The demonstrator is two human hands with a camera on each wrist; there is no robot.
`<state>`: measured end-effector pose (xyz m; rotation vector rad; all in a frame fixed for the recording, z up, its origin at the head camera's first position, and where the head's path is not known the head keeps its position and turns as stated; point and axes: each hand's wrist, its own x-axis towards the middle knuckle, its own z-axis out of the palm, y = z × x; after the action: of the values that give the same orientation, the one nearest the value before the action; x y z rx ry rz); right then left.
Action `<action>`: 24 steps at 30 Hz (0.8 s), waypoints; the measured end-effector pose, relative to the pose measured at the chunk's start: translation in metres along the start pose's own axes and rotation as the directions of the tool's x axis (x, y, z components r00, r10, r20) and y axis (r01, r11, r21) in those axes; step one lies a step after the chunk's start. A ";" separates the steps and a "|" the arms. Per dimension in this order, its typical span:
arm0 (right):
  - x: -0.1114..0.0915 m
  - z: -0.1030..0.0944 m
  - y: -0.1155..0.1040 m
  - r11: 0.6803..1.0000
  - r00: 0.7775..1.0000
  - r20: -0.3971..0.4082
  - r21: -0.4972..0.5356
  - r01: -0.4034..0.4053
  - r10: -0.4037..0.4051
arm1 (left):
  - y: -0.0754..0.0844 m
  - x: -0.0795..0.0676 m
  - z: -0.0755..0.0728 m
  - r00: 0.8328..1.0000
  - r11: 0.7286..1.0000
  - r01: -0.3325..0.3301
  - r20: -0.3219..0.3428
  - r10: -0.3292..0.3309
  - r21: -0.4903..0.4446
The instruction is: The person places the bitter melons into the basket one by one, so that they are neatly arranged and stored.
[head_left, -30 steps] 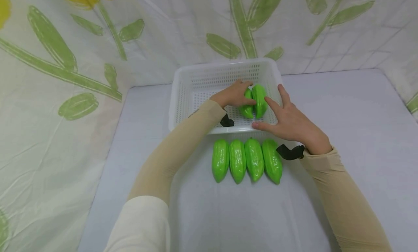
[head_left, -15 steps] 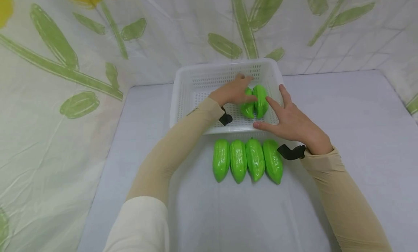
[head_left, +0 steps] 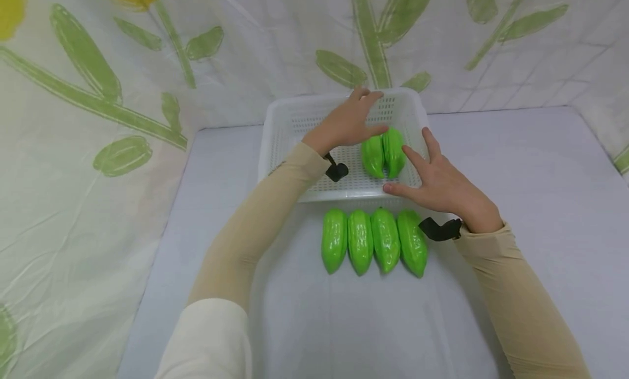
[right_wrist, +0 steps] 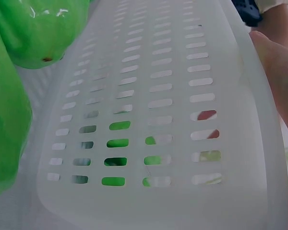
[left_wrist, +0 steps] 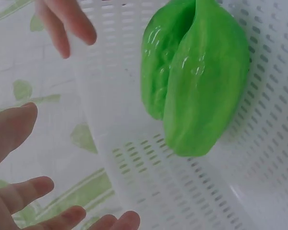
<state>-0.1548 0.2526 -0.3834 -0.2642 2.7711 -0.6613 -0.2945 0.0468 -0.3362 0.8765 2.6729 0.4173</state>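
Observation:
A white slotted plastic basket (head_left: 349, 194) holds two glossy green ridged fruits (head_left: 393, 155), lying side by side near its right end. My left hand (head_left: 345, 119) hovers over the basket, left of and behind the fruits, fingers spread and holding nothing. In the left wrist view, its fingers stand apart from the paired fruits (left_wrist: 201, 86). My right hand (head_left: 437, 182) is spread at the basket's front right corner, its thumb at the front rim. The right wrist view shows this hand's thumb (right_wrist: 273, 62) along the outside of the basket rim (right_wrist: 259, 96).
Several more green fruits (head_left: 360, 242) lie in a row on the pale tablecloth (head_left: 344, 324), just in front of the basket. A curtain with painted leaves (head_left: 265, 46) hangs behind the basket. Black wrist cameras (head_left: 439, 229) are strapped on both wrists.
My left hand has moved off the two fruits in the basket, back and slightly left toward the far rim, uncovering them more. My right hand and the front row have stayed put.

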 end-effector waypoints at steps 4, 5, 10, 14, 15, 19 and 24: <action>0.000 0.001 0.001 1.000 1.000 0.001 -0.005 0.001 -0.001 | 0.002 -0.008 -0.007 0.999 1.000 -0.004 -0.036 0.004 -0.002; 0.000 0.001 0.001 1.000 1.000 0.000 -0.006 0.001 -0.001 | 0.003 -0.010 -0.009 0.999 1.000 -0.006 -0.045 0.005 -0.004; 0.001 0.001 0.001 1.000 1.000 -0.003 -0.011 0.004 -0.004 | 0.003 -0.022 -0.016 0.997 1.000 -0.010 -0.077 0.008 -0.024; 0.001 0.001 0.000 1.000 1.000 0.002 -0.011 0.003 -0.003 | 0.003 -0.032 -0.020 0.995 0.999 -0.015 -0.095 0.011 -0.035; 0.001 0.000 -0.001 1.000 1.000 0.004 -0.010 0.003 -0.003 | 0.004 -0.035 -0.020 0.995 0.999 -0.019 -0.102 0.015 -0.040; 0.001 0.000 -0.002 1.000 1.000 0.007 -0.007 0.001 -0.001 | 0.006 -0.044 -0.022 0.992 0.998 -0.038 -0.125 0.031 -0.051; 0.001 0.001 -0.001 1.000 1.000 0.008 -0.005 0.001 0.000 | 0.013 -0.055 -0.022 0.986 0.995 -0.076 -0.150 0.066 -0.063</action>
<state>-0.1554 0.2509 -0.3834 -0.2679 2.7657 -0.6524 -0.2535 0.0190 -0.3010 0.9574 2.7479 0.6094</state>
